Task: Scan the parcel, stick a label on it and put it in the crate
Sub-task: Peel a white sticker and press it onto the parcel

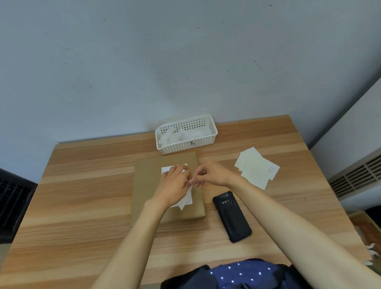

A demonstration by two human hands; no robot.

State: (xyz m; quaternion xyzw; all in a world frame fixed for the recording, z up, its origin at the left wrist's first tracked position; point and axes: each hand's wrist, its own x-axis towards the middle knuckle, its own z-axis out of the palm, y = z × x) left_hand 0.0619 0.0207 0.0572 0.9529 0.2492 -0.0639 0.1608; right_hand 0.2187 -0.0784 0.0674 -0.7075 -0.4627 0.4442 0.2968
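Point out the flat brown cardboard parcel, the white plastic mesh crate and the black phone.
Flat brown cardboard parcel (147, 178), head view, bare left part of its top.
White plastic mesh crate (186, 145), head view, near wall.
Black phone (233, 218), head view, middle of its back.

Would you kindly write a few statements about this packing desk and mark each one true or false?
1. The parcel lies flat on the table. True.
2. The phone lies left of the parcel. False: it lies to its right.
3. Both hands meet over the parcel, left hand holding a white sheet, right hand pinching at its edge. True.
4. The basket is black. False: white.
5. The loose labels lie inside the basket. False: on the table, right of the parcel.
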